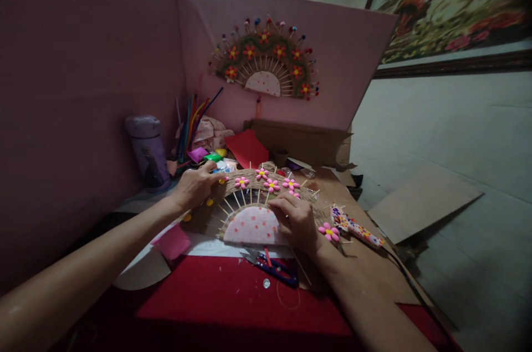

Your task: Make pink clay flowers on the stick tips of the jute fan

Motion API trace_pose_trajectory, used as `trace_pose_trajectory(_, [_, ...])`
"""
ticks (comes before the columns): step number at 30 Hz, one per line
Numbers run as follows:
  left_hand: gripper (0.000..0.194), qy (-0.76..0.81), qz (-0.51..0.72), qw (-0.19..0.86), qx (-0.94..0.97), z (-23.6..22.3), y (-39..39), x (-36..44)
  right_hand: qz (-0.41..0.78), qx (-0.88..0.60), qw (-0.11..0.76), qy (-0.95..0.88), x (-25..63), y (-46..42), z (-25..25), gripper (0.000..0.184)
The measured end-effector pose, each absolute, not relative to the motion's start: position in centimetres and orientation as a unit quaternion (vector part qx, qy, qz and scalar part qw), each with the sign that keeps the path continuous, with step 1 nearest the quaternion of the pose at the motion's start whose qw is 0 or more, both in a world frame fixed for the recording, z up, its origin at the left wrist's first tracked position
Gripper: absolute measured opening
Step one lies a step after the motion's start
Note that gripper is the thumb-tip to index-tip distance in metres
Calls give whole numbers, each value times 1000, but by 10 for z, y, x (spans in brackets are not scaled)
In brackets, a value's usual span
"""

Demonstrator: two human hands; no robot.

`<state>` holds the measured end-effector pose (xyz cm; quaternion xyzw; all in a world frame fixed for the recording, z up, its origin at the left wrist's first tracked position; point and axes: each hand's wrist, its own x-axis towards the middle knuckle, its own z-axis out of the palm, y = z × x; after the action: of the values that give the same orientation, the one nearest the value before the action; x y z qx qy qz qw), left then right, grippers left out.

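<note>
A half-round fan (233,191) of thin sticks, wound with brown twine, lies on the table. Pink clay flowers with yellow centres (271,185) dot its band, and yellow clay dots (210,202) mark the left side. Its base is a white half circle with pink spots (253,225). My left hand (197,185) is at the fan's upper left edge, fingers closed together beside a partly covered pink flower; whatever they pinch is too small to name. My right hand (297,222) rests over the base's right side, fingers curled onto the sticks and holding the fan.
Blue-handled snips (272,269) lie in front on red cloth. A flower-patterned glue gun (355,225) with a cord sits to the right. Behind are clay packets (213,157), red paper (247,148) and a purple bottle (147,152). A finished-looking fan (266,61) hangs on the pink panel.
</note>
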<state>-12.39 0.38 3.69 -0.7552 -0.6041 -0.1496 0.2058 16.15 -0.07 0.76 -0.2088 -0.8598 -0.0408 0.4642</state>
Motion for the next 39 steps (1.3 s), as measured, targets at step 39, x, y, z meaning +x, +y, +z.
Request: trace_pose_trajectory(39, [38, -583, -507, -19, -635, 54, -16, -59, 0, -190, 487, -852, 161, -7, 12, 13])
